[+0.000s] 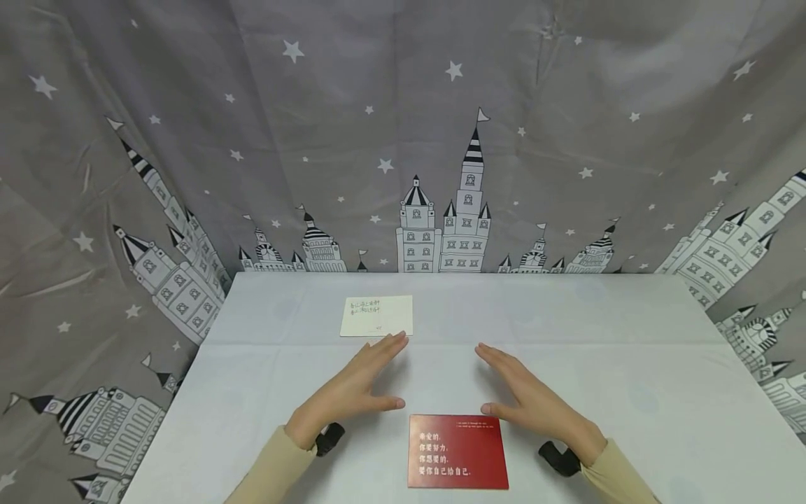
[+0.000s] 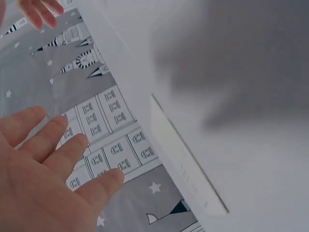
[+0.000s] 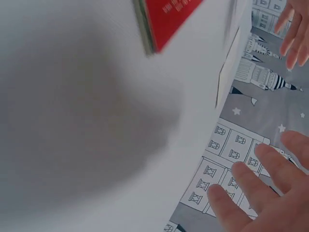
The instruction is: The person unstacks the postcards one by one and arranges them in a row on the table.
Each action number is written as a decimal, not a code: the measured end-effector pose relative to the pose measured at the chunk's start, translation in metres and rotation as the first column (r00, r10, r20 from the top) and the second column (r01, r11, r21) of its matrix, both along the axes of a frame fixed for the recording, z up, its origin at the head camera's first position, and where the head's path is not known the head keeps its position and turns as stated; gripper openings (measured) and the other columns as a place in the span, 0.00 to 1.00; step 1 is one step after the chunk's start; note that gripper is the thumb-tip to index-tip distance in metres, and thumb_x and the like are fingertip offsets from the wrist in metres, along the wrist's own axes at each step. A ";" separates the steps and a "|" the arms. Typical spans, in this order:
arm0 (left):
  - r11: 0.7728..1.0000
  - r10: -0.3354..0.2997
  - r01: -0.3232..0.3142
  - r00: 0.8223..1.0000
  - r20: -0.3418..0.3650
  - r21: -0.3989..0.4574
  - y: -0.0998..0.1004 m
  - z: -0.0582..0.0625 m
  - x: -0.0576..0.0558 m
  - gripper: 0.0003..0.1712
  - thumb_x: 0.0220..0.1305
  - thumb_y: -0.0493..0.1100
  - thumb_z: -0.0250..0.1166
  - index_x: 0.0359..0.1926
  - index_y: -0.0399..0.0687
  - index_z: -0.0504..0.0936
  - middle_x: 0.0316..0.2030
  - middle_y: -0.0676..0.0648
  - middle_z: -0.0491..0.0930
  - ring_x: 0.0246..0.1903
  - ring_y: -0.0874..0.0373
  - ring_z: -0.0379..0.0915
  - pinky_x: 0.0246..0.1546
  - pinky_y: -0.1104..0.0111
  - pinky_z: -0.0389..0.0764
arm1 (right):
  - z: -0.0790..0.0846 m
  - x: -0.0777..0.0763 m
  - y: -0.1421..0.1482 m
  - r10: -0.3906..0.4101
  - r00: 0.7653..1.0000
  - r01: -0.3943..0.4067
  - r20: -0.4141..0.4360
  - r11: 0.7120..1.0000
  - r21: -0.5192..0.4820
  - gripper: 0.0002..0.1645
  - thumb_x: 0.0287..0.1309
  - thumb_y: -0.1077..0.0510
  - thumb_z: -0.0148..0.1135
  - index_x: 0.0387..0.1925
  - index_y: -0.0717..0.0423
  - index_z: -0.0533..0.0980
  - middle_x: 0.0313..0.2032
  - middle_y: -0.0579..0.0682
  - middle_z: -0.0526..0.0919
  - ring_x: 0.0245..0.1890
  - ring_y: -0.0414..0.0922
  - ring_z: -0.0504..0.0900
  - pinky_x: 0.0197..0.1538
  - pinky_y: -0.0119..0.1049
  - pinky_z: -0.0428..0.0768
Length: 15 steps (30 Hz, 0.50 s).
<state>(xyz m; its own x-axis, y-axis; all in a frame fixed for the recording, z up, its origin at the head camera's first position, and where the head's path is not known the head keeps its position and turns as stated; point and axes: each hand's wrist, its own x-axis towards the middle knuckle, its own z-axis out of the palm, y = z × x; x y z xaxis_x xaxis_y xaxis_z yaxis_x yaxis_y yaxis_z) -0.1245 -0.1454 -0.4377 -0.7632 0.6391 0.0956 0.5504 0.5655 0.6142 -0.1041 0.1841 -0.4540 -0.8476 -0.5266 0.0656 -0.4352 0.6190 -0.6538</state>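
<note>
A red card with white printed writing lies flat near the front of the table, between and below the two hands. Farther back, left of centre, is a cream card with handwritten lines. My left hand hovers above the table, fingers extended, its fingertips near the lower edge of the cream card in the head view. Opposite it, my right hand hangs with straight fingers, its thumb near the red card's upper right corner. Neither hand holds anything. The right wrist view shows the red card's corner with some thickness.
A white table carries both cards. Behind it and along both sides hangs a grey curtain printed with stars and castles. A black band sits on each wrist.
</note>
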 end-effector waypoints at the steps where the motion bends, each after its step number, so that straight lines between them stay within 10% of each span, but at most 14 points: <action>1: 1.000 -0.003 0.003 1.000 0.003 0.003 0.000 -0.001 0.003 0.53 0.56 0.56 0.69 0.74 0.42 0.53 0.73 0.44 0.50 0.71 0.45 0.43 0.67 0.45 0.43 | -0.001 0.003 0.002 -0.004 1.000 0.004 0.006 1.000 -0.002 0.53 0.51 0.50 0.71 0.74 0.50 0.53 0.72 0.52 0.55 0.70 0.54 0.55 0.64 0.56 0.62; 15: 0.999 -0.006 0.007 1.000 0.019 -0.044 0.009 -0.027 0.039 0.55 0.52 0.63 0.69 0.72 0.42 0.56 0.72 0.46 0.54 0.71 0.46 0.45 0.67 0.44 0.46 | -0.016 0.043 0.015 -0.055 0.996 0.054 0.070 0.999 0.005 0.51 0.52 0.40 0.67 0.73 0.45 0.54 0.70 0.47 0.57 0.68 0.50 0.58 0.58 0.54 0.71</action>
